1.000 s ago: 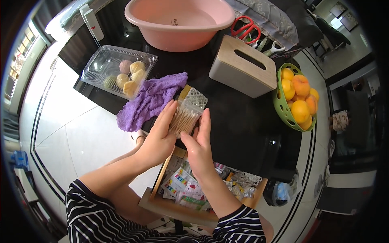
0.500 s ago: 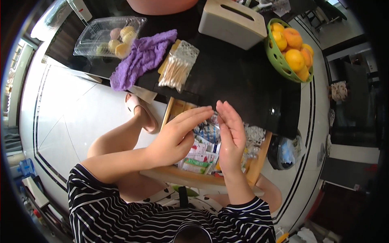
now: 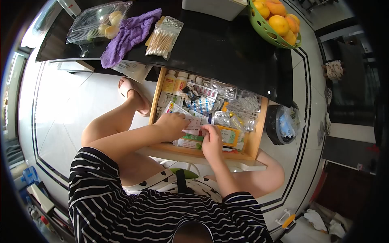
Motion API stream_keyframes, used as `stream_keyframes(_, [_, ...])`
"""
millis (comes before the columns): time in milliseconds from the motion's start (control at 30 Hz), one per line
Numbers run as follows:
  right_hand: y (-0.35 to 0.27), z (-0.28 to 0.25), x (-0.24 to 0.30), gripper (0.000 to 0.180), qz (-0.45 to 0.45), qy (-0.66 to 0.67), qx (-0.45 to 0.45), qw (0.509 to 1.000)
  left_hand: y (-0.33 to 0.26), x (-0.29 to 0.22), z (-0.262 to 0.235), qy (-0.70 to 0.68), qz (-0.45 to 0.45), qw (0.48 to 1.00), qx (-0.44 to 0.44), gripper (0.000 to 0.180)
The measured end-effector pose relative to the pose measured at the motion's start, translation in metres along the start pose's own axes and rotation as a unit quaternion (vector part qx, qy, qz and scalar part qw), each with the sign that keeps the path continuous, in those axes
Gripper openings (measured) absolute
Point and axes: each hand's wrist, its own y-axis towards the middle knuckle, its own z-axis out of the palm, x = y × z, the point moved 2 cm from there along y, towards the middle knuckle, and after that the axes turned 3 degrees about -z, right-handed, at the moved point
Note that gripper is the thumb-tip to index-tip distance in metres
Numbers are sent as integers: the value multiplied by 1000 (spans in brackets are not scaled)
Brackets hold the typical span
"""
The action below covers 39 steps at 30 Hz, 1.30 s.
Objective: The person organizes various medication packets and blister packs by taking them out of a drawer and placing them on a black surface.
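Observation:
Over the open wooden drawer [image 3: 156, 97], both my hands are at a flat white packet with pink print [image 3: 193, 128]. My left hand [image 3: 173, 124] is closed, its fingers curled over the packet's upper left. At the packet's right edge, my right hand [image 3: 212, 141] pinches with thumb and fingers; the fingertips are partly hidden. Below the packet lies a green-and-white packet [image 3: 190, 141]. A yellow-bordered box [image 3: 228, 135] is right of my right hand. Behind them are blue-and-silver foil [image 3: 201, 105], a pill blister strip [image 3: 204, 92] and yellow-labelled bottles [image 3: 180, 82].
On the black tabletop [image 3: 219, 44] lie a bag of cotton swabs [image 3: 164, 38], a purple cloth [image 3: 130, 37] and a clear plastic box [image 3: 91, 24] holding round items. A green basket of orange fruit [image 3: 265, 33] stands at right. Beside the drawer is a black bin [image 3: 277, 129].
My hands have come down from their raised, flattened pose with fingers extended and closed at the packet in the drawer. The view has shifted, bringing more of the drawer into sight.

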Motion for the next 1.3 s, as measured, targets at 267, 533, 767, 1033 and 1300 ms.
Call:
stream_keyframes(267, [-7, -12, -1, 27, -23, -48, 8, 999, 0, -17, 32, 111, 99, 986, -80, 41])
stream_keyframes(533, [9, -8, 17, 26, -62, -109, 142, 982, -32, 12, -56, -43, -16, 995, 91, 33])
stream_keyframes(767, [5, 2, 23, 34, -157, -208, 92, 961, -32, 35, -75, -92, -36, 994, 44, 44])
stream_keyframes(1033, [3, 4, 19, 29, -90, -166, 180, 965, -25, 47, -62, -182, -47, 982, 7, 38])
stream_keyframes(1300, [-3, 10, -1, 43, 78, -33, 105, 991, -15, 42, -55, -262, -56, 963, -8, 45])
